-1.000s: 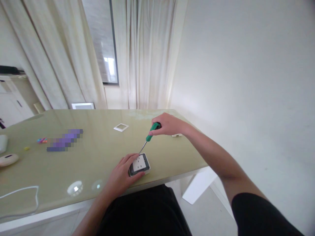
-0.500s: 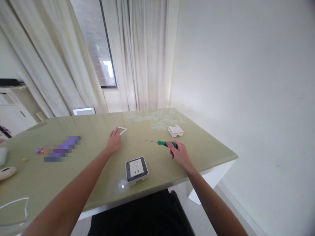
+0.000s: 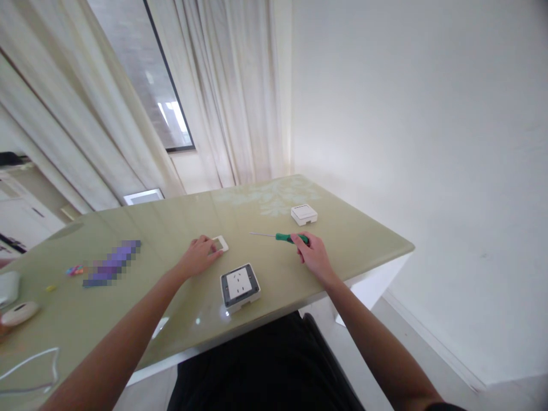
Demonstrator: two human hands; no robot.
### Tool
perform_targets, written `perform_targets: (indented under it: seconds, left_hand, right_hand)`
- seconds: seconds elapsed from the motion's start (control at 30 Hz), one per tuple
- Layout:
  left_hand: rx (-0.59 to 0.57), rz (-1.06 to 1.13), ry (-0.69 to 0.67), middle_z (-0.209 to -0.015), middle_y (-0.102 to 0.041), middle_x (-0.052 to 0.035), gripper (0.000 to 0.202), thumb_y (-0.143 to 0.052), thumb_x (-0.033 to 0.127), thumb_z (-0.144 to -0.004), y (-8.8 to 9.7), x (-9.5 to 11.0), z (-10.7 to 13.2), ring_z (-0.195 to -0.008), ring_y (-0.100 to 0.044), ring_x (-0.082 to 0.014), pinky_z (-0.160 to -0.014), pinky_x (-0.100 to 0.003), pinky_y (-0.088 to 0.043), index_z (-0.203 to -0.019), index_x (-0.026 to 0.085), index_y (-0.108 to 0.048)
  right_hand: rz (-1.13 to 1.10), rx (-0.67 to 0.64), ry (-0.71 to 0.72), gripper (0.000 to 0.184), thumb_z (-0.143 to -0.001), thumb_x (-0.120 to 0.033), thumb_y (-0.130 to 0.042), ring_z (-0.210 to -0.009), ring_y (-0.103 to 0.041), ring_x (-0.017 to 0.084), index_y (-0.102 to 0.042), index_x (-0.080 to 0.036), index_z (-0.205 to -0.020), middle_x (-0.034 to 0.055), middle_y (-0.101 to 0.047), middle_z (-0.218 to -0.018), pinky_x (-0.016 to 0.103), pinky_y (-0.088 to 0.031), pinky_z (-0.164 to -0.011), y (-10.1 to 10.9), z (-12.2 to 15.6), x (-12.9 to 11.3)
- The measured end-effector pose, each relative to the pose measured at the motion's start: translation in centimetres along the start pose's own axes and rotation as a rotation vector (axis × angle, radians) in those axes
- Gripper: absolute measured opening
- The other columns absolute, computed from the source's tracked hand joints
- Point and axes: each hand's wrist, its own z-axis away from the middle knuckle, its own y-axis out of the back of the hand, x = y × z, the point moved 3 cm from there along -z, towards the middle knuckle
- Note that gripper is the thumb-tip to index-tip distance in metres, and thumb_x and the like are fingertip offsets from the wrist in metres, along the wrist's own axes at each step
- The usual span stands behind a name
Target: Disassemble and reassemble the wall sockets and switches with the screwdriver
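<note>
My left hand (image 3: 200,257) rests low over the table with its thumb and fingers closed on a white square cover frame (image 3: 223,244), whose far corner shows past the fingers. In my right hand (image 3: 313,254) is a screwdriver (image 3: 283,237) with a green and black handle; its thin metal shaft points left, above the table. Between my arms, near the front edge, sits a wall socket (image 3: 240,285) on a white box, its dark grey border exposed around the white face. Behind my right hand lies a white switch box (image 3: 304,214).
The pale green table (image 3: 257,208) has a white leg at the right. Left of my arm lie a blurred purple object (image 3: 113,264), a small colourful item (image 3: 75,270), a white rounded device (image 3: 20,313) and a white cable (image 3: 55,365). A wall (image 3: 406,142) borders the right side.
My left hand has drawn the cover frame nearer, towards the socket. My right hand still holds the screwdriver much as before. The view has shifted slightly.
</note>
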Motion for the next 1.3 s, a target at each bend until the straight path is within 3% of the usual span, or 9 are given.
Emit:
perform_targets:
  seconds: [0.13, 0.23, 0.33, 0.4, 0.5, 0.6, 0.8, 1.13, 1.3]
  left_hand:
    - [-0.01, 0.116, -0.09, -0.114, -0.072, -0.0078, 0.032, -0.061, 0.046, -0.111, 2.0, 3.3, 2.9, -0.106, -0.071, -0.0245, -0.097, -0.045, -0.06, -0.099, 0.018, -0.07]
    - [-0.032, 0.221, -0.208, -0.12, -0.069, -0.0074, 0.044, -0.046, 0.058, -0.113, 3.4, 7.3, 6.2, -0.102, -0.071, -0.0233, -0.09, -0.038, -0.061, -0.096, 0.023, -0.066]
    - [-0.081, 0.273, -0.314, -0.132, -0.068, -0.006, 0.036, -0.062, 0.061, -0.105, 3.6, 11.0, 9.2, -0.112, -0.071, -0.0246, -0.101, -0.039, -0.06, -0.099, 0.026, -0.066]
    - [-0.086, 0.278, -0.329, -0.138, -0.067, -0.007, 0.031, -0.071, 0.056, -0.1, 3.1, 12.2, 10.3, -0.119, -0.071, -0.0276, -0.107, -0.042, -0.058, -0.11, 0.027, -0.069]
    - [-0.052, 0.267, -0.294, -0.146, -0.066, -0.0114, 0.044, -0.076, 0.052, -0.096, 2.2, 12.3, 10.8, -0.129, -0.07, -0.0326, -0.114, -0.048, -0.055, -0.132, 0.027, -0.067]
    - [-0.033, 0.256, -0.271, -0.149, -0.068, -0.0129, 0.057, -0.08, 0.052, -0.092, 1.6, 11.8, 10.7, -0.136, -0.067, -0.036, -0.121, -0.053, -0.05, -0.141, 0.027, -0.065]
    - [-0.054, 0.271, -0.233, -0.148, -0.072, -0.0107, 0.064, -0.087, 0.049, -0.083, 1.5, 11.2, 10.7, -0.135, -0.069, -0.0372, -0.122, -0.055, -0.051, -0.141, 0.029, -0.067]
    - [0.002, 0.373, -0.179, -0.153, -0.062, -0.0117, 0.059, -0.08, 0.045, -0.091, 0.2, 10.6, 11.8, -0.139, -0.065, -0.0354, -0.121, -0.054, -0.051, -0.144, 0.029, -0.06]
    - [-0.01, 0.44, -0.218, -0.147, -0.063, -0.0117, 0.06, -0.082, 0.044, -0.09, -0.2, 11.7, 10.5, -0.137, -0.065, -0.0341, -0.121, -0.054, -0.051, -0.143, 0.028, -0.058]
  right_hand:
    - [0.004, 0.017, 0.006, 0.056, -0.091, -0.072, -0.065, -0.044, -0.05, 0.013, -0.074, -0.017, -0.092, -0.0036, -0.057, -0.059, 0.027, -0.039, -0.046, -0.1, 0.0, -0.1]
    - [0.01, 0.013, 0.007, 0.055, -0.092, -0.071, -0.065, -0.044, -0.051, 0.013, -0.075, -0.017, -0.093, -0.0034, -0.057, -0.059, 0.027, -0.04, -0.046, -0.1, 0.1, -0.3]
    - [0.014, 0.012, 0.008, 0.053, -0.093, -0.069, -0.065, -0.046, -0.052, 0.013, -0.076, -0.017, -0.095, -0.0033, -0.058, -0.06, 0.027, -0.041, -0.048, -0.1, 0.1, -0.4]
    - [0.014, 0.015, 0.005, 0.054, -0.093, -0.069, -0.064, -0.045, -0.052, 0.013, -0.076, -0.016, -0.096, -0.0032, -0.058, -0.06, 0.027, -0.042, -0.047, -0.1, 0.2, -0.3]
    - [0.009, 0.013, 0.004, 0.054, -0.092, -0.069, -0.065, -0.045, -0.051, 0.014, -0.076, -0.016, -0.095, -0.0027, -0.059, -0.06, 0.027, -0.042, -0.046, -0.1, 0.2, -0.3]
    - [0.002, 0.019, 0.008, 0.053, -0.092, -0.069, -0.066, -0.045, -0.051, 0.013, -0.077, -0.017, -0.094, -0.0022, -0.06, -0.061, 0.027, -0.042, -0.047, -0.1, 0.2, -0.2]
    - [-0.021, 0.039, 0.013, 0.054, -0.092, -0.069, -0.067, -0.044, -0.051, 0.014, -0.077, -0.017, -0.096, -0.0024, -0.059, -0.06, 0.027, -0.04, -0.045, 0.0, 0.2, -0.4]
    - [-0.104, 0.123, 0.046, 0.058, -0.091, -0.074, -0.069, -0.045, -0.047, 0.013, -0.077, -0.017, -0.095, -0.0028, -0.057, -0.057, 0.027, -0.037, -0.045, 0.2, 0.0, 0.1]
    - [-0.194, 0.198, 0.087, 0.056, -0.091, -0.073, -0.07, -0.045, -0.049, 0.014, -0.077, -0.018, -0.095, -0.0024, -0.058, -0.058, 0.027, -0.037, -0.043, 0.4, 0.2, -0.3]
